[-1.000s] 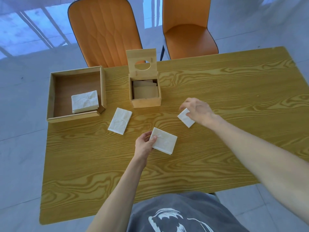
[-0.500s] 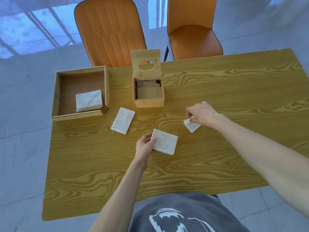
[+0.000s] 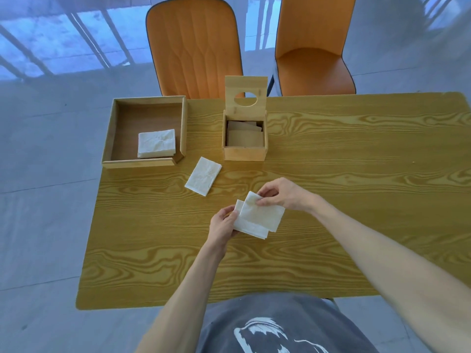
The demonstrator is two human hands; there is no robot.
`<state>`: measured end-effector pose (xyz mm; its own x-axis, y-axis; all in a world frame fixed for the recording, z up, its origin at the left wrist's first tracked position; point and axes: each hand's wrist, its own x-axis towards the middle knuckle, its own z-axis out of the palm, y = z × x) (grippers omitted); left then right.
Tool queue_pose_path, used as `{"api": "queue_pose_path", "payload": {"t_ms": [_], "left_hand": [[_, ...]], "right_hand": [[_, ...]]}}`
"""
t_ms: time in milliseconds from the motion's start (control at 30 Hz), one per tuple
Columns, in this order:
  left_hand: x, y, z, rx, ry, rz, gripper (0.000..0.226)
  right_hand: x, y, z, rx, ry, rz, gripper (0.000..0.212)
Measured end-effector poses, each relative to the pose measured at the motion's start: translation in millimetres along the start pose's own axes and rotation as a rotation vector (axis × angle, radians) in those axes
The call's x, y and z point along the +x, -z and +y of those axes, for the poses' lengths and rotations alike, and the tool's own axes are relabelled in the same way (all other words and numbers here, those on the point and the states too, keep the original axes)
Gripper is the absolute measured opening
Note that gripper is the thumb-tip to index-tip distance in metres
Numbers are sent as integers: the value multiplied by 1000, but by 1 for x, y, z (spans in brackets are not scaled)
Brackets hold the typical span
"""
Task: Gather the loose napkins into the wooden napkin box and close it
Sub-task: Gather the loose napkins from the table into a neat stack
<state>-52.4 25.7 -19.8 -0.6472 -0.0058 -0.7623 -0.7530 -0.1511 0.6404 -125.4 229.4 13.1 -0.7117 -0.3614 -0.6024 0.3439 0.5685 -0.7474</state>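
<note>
The wooden napkin box (image 3: pixel 244 153) stands at the table's far middle, its lid (image 3: pixel 246 97) with a round hole tipped up and open. My left hand (image 3: pixel 222 223) pinches the left edge of a white napkin (image 3: pixel 248 227) just above the table. My right hand (image 3: pixel 283 194) holds a second napkin (image 3: pixel 263 214) by its top corner, laid overlapping the first. A third loose napkin (image 3: pixel 203 175) lies flat on the table, left of and nearer than the box.
A larger open wooden tray (image 3: pixel 146 163) sits at the table's far left with a stack of napkins (image 3: pixel 156 143) inside. Two orange chairs (image 3: pixel 195 47) stand beyond the far edge. The wood-grain table (image 3: pixel 356 174) stretches to the right.
My right hand has lifted its napkin off the table and carried it left onto the napkin in my left hand. My left hand has barely moved.
</note>
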Motion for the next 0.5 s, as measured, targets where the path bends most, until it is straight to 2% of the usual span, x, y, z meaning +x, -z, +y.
{"api": "queue_pose_path", "payload": {"t_ms": [233, 400, 500], "left_hand": [[-1, 14, 0, -36, -5, -25, 16], [-3, 21, 3, -65, -13, -35, 29], [-1, 30, 2, -2, -43, -19, 35]], "right_hand": [[19, -31, 2, -76, -27, 27, 17], [28, -45, -1, -121, 11, 109, 17], [33, -53, -7, -213, 4, 148, 20]]}}
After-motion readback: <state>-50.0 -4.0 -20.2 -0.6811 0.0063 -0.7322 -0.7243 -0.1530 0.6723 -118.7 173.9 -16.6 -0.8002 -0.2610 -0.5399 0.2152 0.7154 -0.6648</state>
